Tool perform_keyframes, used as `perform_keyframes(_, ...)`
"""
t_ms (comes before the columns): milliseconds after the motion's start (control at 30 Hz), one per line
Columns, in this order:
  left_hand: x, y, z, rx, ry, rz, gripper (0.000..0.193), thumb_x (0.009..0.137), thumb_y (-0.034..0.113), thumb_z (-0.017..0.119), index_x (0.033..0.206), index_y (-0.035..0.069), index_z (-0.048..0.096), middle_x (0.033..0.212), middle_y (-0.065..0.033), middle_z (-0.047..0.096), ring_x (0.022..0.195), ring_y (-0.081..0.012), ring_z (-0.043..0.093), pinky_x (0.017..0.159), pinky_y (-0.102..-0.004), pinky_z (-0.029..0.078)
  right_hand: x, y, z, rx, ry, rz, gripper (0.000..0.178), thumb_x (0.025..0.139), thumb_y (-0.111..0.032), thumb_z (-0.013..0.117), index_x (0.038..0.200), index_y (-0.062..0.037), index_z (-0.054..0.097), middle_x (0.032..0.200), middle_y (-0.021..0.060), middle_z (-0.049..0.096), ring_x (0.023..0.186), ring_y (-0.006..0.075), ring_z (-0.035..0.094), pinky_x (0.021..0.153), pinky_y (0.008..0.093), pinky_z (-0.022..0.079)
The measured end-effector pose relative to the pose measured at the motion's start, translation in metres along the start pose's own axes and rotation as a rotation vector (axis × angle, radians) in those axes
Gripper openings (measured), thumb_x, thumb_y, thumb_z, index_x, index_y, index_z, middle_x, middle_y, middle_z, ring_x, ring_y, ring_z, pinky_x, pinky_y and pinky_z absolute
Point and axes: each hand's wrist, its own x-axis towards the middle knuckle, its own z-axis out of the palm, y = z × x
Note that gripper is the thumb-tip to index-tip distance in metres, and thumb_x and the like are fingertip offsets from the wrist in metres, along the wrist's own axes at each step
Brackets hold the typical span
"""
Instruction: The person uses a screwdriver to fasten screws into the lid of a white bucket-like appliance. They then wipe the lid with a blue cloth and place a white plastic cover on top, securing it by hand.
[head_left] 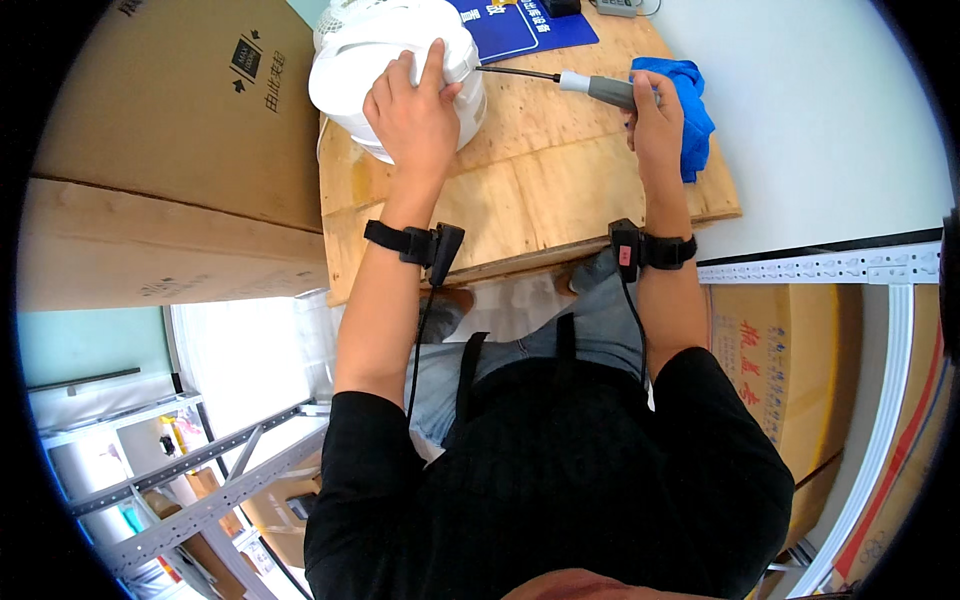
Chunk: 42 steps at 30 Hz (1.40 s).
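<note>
A white rounded plastic housing [345,85] stands at the far left of the wooden tabletop; I cannot tell exactly what device it is. My left hand [415,115] lies on its upper right side with the fingers apart, pressing against it rather than wrapped round it. In my right hand [655,125] is a screwdriver [600,88] with a grey and white handle, held nearly level. Its dark shaft points left, and the tip meets the right side of the housing beside my left fingertips. Just behind and right of my right hand lies a crumpled blue cloth [695,115].
The wooden tabletop [540,190] ends in front of my legs. A blue printed sheet [520,35] and a small grey device [617,6] are at the back. A large cardboard box [180,130] borders the left side, a white panel [830,130] the right, with metal shelving [820,270] below.
</note>
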Motion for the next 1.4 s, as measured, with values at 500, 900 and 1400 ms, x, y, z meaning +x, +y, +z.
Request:
perform_keyframes(500, -0.001, 0.001, 0.001, 0.015, 0.003, 0.008, 0.052, 0.078, 0.029, 0.075, 0.128, 0.025, 0.062, 0.122, -0.0108, 0.060, 0.113, -0.0284, 0.054, 0.097, -0.0414, 0.034, -0.003, -0.024, -0.008, -0.081, -0.144, 0.031, 0.031, 0.101, -0.021, 0.048, 0.128, -0.0065, 0.054, 0.090, 0.0057, 0.059, 0.065, 0.0119, 0.056, 0.053, 0.0275, 0.047)
perform_keyframes(900, -0.001, 0.001, 0.000, 0.031, -0.011, 0.021, 0.050, 0.082, 0.031, 0.073, 0.131, 0.024, 0.061, 0.123, -0.0107, 0.060, 0.111, -0.0280, 0.053, 0.097, -0.0429, 0.034, -0.015, -0.029, 0.008, 0.034, 0.025, -0.023, 0.043, 0.101, -0.033, 0.052, 0.132, -0.0045, 0.043, 0.095, 0.0102, 0.058, 0.064, 0.0136, 0.058, 0.055, 0.0267, 0.049)
perform_keyframes(1400, -0.002, 0.001, 0.002, 0.018, 0.007, 0.037, 0.050, 0.083, 0.027, 0.072, 0.131, 0.022, 0.061, 0.124, -0.0122, 0.059, 0.112, -0.0295, 0.052, 0.098, -0.0433, 0.033, -0.008, -0.003, 0.009, 0.272, 0.053, -0.118, 0.043, 0.102, -0.036, 0.049, 0.130, -0.0035, 0.050, 0.113, 0.0116, 0.054, 0.071, 0.0135, 0.059, 0.054, 0.0276, 0.049)
